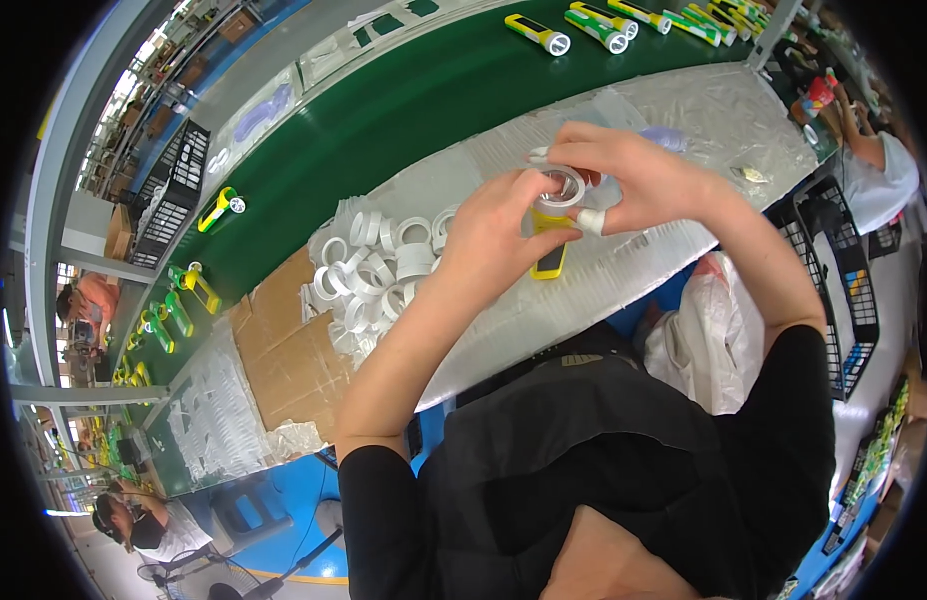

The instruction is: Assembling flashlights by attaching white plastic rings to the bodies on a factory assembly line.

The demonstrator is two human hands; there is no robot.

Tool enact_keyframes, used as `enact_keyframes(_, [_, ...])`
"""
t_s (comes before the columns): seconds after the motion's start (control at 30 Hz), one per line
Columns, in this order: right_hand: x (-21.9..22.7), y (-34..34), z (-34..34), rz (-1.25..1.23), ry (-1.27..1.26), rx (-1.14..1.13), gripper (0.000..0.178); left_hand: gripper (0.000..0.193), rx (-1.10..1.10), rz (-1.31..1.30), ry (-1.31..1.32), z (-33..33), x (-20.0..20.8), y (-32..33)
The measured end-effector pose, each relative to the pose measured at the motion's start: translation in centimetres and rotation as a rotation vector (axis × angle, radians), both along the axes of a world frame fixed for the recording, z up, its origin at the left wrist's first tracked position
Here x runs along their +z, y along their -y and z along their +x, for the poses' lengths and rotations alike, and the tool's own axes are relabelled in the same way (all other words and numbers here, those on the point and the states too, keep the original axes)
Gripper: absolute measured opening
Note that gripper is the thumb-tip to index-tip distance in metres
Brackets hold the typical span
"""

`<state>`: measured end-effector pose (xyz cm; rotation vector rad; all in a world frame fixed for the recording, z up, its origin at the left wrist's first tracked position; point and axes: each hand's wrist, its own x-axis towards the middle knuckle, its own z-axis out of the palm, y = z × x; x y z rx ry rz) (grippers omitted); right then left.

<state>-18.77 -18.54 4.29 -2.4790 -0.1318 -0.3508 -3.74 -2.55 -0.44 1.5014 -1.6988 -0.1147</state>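
Over the work surface I hold a flashlight [550, 261] between both hands, its clear round lens end facing up and its yellow and dark body below. A white ring [561, 188] surrounds the lens. My left hand [499, 225] is closed on the flashlight from the left, its forefinger bent over the ring. My right hand [629, 175] curls around the head from the right, with white coverings on the thumb and one finger. Left of my left hand lies a heap of loose white rings [369, 270].
Flashlights [539, 35] rest on the green belt [314, 165] beyond the bench, and more [169, 315] lie at the left. Brown cardboard [289, 340] covers part of the bench. Black crates [849, 290] and a white sack [709, 335] are at the right. Other people sit farther off.
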Motion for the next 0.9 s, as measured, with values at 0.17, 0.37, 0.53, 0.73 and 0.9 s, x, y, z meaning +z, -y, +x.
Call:
enact_keyframes(0.17, [2.5, 1.5, 1.2, -0.116, -0.291, 0.108, 0.035, 0.04, 0.014, 0.007, -0.084, -0.8, -0.4, 0.6])
enact_keyframes(0.37, [3.6, 1.2, 2.3, -0.201, -0.428, 0.108, 0.027, 0.038, 0.0, 0.012, -0.103, -0.8, -0.4, 0.6])
enact_keyframes(0.53, [4.0, 0.5, 1.7, -0.209, -0.451, 0.012, 0.025, 0.036, -0.004, -0.039, -0.063, -1.3, -0.3, 0.6])
enact_keyframes(0.73, [2.3, -0.4, 1.5, -0.123, -0.383, -0.232, 0.035, 0.038, 0.047, -0.009, -0.028, -1.3, -0.3, 0.8])
enact_keyframes(0.9, [1.2, -1.4, 1.6, -0.164, -0.327, -0.44, 0.048, 0.038, 0.095, -0.016, -0.009, -1.3, -0.7, 0.8])
